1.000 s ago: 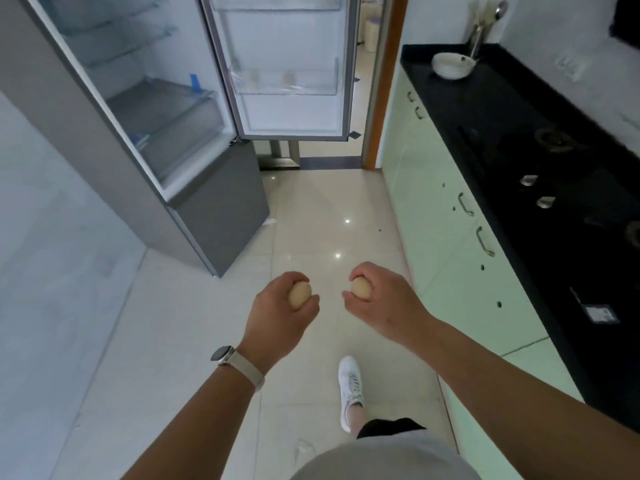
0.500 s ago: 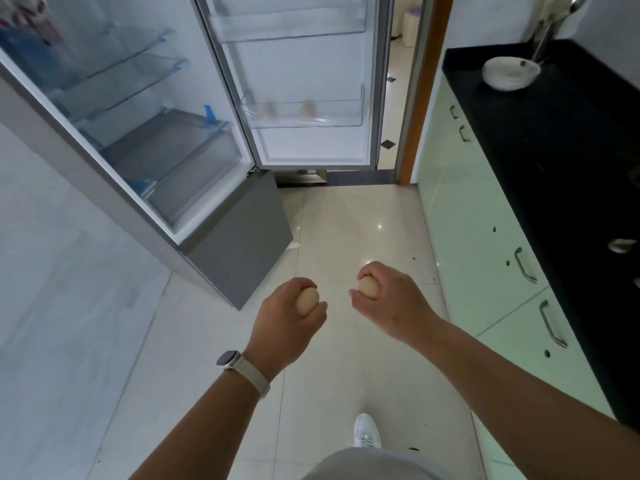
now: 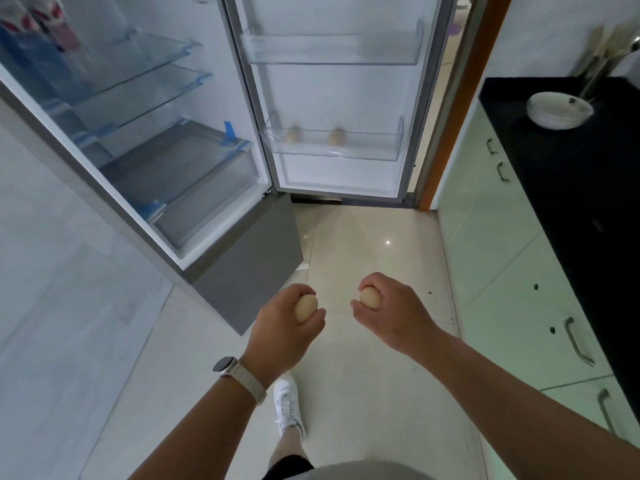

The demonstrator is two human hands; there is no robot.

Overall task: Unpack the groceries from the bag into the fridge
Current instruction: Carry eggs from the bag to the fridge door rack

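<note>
Head view suggests mid-task: two eggs [image 3: 336,136] already lie in the door shelf [image 3: 346,155] at twelve o'clock on the open fridge [image 3: 242,271], while the left hand [image 3: 280,327] and right hand [image 3: 391,313], at six o'clock, each wrap curled fingers round another egg [image 3: 306,308]; bag unseen, no writing readable.

The fridge [image 3: 249,271] is grey outside, white within, with blue tape [image 3: 229,132] on its shelf edges. The left egg [image 3: 306,308] and right egg [image 3: 370,298] are tan. The counter [image 3: 571,188] is black, the cabinets [image 3: 485,237] pale green, and the bowl [image 3: 557,112] and shoe [image 3: 287,403] white; the floor tiles [image 3: 363,244] are glossy cream.
</note>
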